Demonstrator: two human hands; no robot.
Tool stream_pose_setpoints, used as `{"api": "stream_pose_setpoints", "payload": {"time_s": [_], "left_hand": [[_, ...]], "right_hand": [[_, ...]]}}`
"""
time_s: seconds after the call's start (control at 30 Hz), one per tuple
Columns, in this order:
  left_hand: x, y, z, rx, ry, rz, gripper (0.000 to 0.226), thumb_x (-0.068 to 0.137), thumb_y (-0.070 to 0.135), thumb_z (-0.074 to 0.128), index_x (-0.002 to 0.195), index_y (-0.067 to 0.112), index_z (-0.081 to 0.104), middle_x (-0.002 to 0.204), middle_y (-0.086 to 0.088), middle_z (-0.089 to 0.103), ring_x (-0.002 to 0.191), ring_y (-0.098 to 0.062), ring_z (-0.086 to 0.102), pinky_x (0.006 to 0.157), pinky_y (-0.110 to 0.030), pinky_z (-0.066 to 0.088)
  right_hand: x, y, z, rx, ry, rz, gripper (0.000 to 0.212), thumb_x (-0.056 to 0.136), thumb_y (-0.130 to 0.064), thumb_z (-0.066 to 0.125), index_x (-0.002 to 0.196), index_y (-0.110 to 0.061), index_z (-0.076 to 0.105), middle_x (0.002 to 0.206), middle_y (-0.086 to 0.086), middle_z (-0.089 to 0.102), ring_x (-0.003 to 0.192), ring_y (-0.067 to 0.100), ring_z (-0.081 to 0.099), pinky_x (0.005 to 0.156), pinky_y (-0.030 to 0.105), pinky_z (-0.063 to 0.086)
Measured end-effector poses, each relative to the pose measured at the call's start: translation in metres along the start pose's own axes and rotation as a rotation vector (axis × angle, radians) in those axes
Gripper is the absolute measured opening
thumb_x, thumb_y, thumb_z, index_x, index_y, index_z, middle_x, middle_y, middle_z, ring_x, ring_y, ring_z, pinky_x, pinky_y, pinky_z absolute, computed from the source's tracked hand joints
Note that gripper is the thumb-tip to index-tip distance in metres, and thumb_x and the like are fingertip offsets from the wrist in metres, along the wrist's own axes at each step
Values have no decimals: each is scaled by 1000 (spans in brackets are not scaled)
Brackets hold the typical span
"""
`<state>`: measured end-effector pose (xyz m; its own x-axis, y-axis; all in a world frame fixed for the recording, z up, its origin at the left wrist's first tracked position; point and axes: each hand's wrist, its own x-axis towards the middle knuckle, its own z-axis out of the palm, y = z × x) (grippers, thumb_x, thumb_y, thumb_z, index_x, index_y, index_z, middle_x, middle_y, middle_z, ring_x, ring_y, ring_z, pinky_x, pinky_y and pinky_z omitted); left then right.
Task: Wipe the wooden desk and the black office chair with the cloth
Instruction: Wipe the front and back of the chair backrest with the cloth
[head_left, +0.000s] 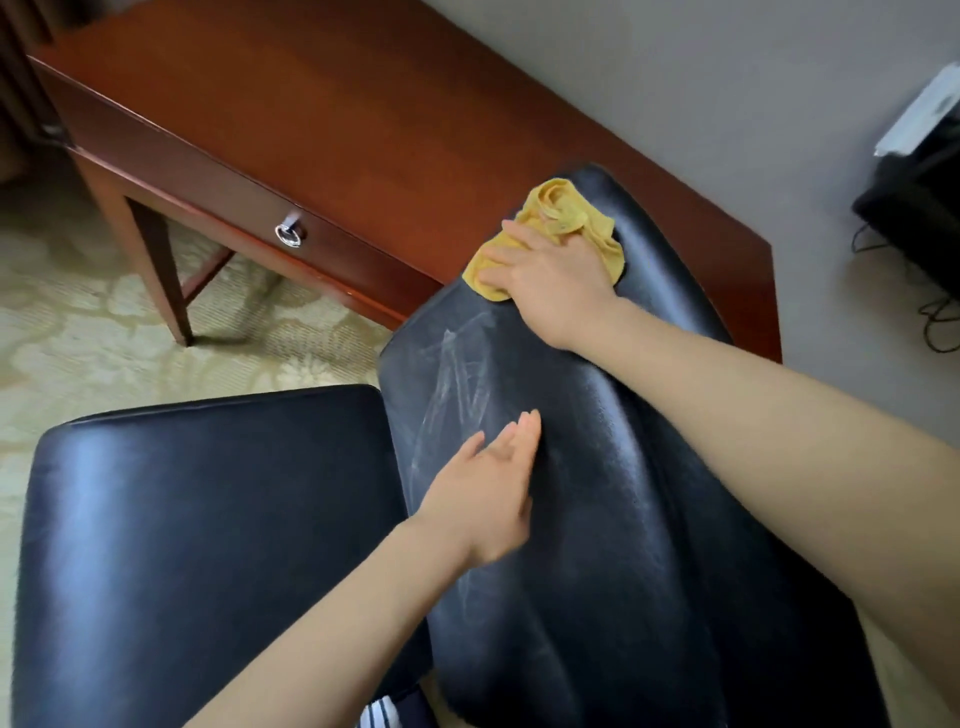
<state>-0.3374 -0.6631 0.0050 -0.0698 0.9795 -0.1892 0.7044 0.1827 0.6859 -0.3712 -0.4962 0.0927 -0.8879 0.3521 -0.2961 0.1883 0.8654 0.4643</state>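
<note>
On the black chair back (597, 519), the cloth (566, 208) lies under the flat-fingered right grip (550, 280).

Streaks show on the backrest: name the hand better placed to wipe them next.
Right: the right hand presses the yellow cloth on the backrest near the streaks; the left hand holds nothing.

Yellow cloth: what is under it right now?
The yellow cloth lies on the top end of the black chair backrest, pressed down by the right hand. The patch directly beneath it is covered.
</note>
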Motion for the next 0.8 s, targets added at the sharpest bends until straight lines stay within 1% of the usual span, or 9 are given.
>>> {"api": "stream_pose_setpoints", "payload": {"time_s": [0.07,0.13,0.23,0.3,0.37,0.43,0.6,0.73,0.8], "left_hand": [[2,2,4,55,-29,-24,82,92,10,40,147,6,-21,160,-4,-4,147,-12,-3,118,-31,-2],[4,4,5,61,-57,-46,84,90,9,40,145,6,-24,160,-4,-9,146,-11,-7,118,-32,-6],[4,8,6,47,-111,-72,86,88,8,39,144,6,-27,159,-3,-15,146,-12,-12,117,-34,-8],[2,10,5,43,-133,-88,86,88,8,39,144,6,-27,159,-3,-17,145,-11,-14,118,-36,-9],[2,11,5,32,-136,-98,85,89,7,39,144,5,-25,159,-3,-16,145,-10,-13,118,-37,-9],[2,11,3,14,-142,-103,84,90,8,38,145,6,-25,159,-3,-14,146,-10,-11,119,-38,-7],[-6,15,4,-20,-130,-95,84,88,5,38,147,7,-22,160,-4,-8,146,-10,-8,117,-36,-6],[-12,13,4,-69,-114,-98,81,91,7,39,149,9,-19,160,-5,-1,146,-10,-3,116,-33,-6],[-15,15,5,-86,-116,-104,81,91,8,38,149,10,-18,160,-6,1,147,-11,-1,116,-32,-5]], "right_hand": [[19,-9,6,4,-15,32,48,97,-4,37,136,-30,46,152,-8,30,147,18,3,87,34,27],[28,-17,12,9,-26,62,48,95,-2,39,136,-24,46,151,-3,34,147,19,2,97,37,29],[29,-25,18,-1,13,73,45,94,-4,39,135,-20,48,148,1,38,147,21,6,103,38,27],[23,-28,21,-25,27,58,41,94,-5,39,132,-17,50,145,5,42,144,25,18,102,38,27],[13,-33,25,-48,27,28,36,93,-3,39,124,-14,55,134,7,49,132,27,36,98,37,31],[-3,-38,27,-64,1,-39,34,92,0,38,120,-11,55,128,8,53,124,29,44,99,39,31],[-58,-29,24,-195,-5,-211,34,91,-4,45,120,-19,57,128,-2,54,130,25,38,102,43,27],[-108,-17,25,-70,-28,-200,37,96,-9,36,125,-26,50,136,-9,43,139,15,20,97,38,30],[-130,-10,24,-38,-31,-197,39,96,-10,36,127,-30,48,139,-11,41,140,13,18,103,41,27]]}}
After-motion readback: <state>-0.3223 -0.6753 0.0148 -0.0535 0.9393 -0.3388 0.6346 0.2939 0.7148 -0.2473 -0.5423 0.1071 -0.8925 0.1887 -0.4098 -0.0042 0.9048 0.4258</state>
